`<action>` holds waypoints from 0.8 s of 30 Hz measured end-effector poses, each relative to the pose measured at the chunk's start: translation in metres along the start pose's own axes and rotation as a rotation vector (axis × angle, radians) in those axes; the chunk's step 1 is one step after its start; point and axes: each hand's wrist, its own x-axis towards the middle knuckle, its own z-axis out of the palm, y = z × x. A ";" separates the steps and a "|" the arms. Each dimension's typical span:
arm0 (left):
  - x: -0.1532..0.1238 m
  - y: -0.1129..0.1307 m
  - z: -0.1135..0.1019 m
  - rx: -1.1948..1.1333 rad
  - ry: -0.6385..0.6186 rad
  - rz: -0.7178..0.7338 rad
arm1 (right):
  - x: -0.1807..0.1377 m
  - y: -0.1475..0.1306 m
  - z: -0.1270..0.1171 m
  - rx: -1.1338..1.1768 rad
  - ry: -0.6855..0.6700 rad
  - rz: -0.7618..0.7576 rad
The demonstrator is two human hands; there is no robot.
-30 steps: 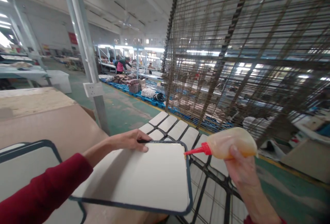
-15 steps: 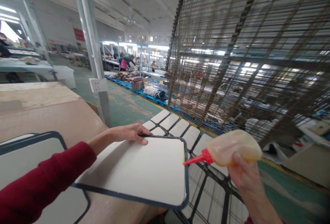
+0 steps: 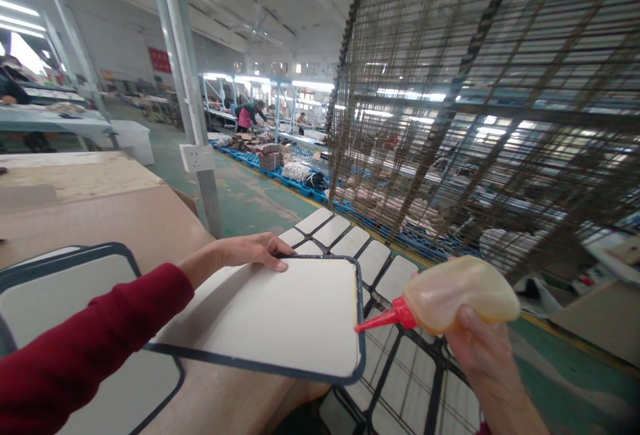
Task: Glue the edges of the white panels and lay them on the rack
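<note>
A white panel [image 3: 280,318] with a dark blue rim lies on a brown worktable [image 3: 125,221], its right end jutting past the table edge. My left hand [image 3: 253,250], in a red sleeve, lies on the panel's far edge with its fingers over the rim, holding it still. My right hand [image 3: 473,351] is wrapped round a soft squeeze bottle [image 3: 463,293] of yellowish glue. Its red nozzle [image 3: 383,319] touches the panel's right rim, near the front corner.
A second rimmed white panel [image 3: 75,301] lies at the left on the table. Several more panels rest on a wire rack [image 3: 350,245] below the table edge. A tall wire shelving rack [image 3: 475,101] rises at the right. A steel post [image 3: 193,121] stands behind; other people work far off.
The glue nozzle has travelled along the panel's right rim from the far corner towards the near one. My left hand has stayed on the far edge. The view has shifted slightly.
</note>
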 end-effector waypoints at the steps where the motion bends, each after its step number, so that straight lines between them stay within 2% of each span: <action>1: 0.000 -0.001 0.000 -0.003 0.000 -0.001 | -0.001 0.001 -0.001 0.003 -0.011 0.001; 5: -0.002 -0.005 -0.002 -0.022 -0.002 -0.011 | -0.003 0.003 -0.004 0.024 -0.051 -0.029; 14: -0.005 -0.018 -0.006 -0.081 0.035 -0.020 | -0.009 0.001 -0.005 0.009 -0.045 -0.080; 24: -0.004 -0.042 -0.001 -0.181 0.149 0.024 | -0.017 0.005 -0.005 -0.058 0.100 -0.217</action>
